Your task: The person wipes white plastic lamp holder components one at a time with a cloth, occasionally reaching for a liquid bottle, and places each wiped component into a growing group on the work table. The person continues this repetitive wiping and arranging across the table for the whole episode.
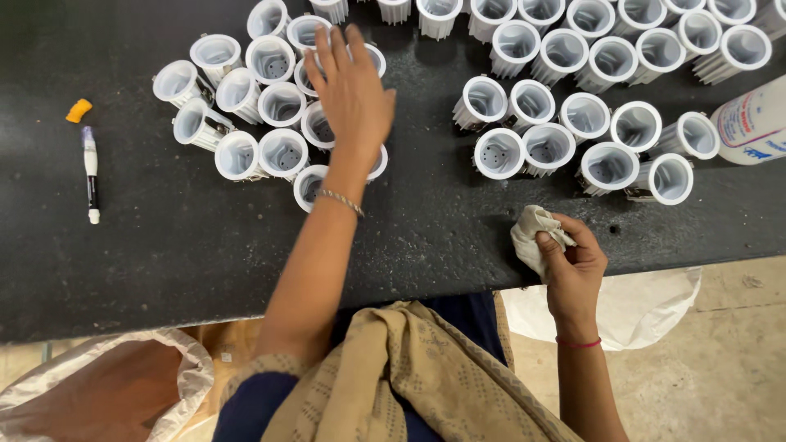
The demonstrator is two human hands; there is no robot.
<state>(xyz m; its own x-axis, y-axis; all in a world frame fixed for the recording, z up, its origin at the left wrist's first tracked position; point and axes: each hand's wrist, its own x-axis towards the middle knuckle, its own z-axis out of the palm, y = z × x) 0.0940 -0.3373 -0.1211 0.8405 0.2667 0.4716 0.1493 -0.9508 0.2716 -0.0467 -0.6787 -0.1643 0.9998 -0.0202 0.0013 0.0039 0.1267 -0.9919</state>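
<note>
My left hand (350, 94) reaches flat, fingers apart, over a cluster of white finned plastic cups (282, 151) on the black table (188, 245); it hides some of them and I see nothing gripped in it. My right hand (571, 266) rests at the table's front edge, shut on a crumpled off-white cloth (530, 233). A second, larger group of the same white cups (565, 131) stands to the right and along the far edge.
A white marker pen (91, 173) and a small orange cap (79, 110) lie at the left. A white bottle with a printed label (753, 123) lies at the right edge. White sacks sit below the table at bottom left (106, 385) and right (647, 307).
</note>
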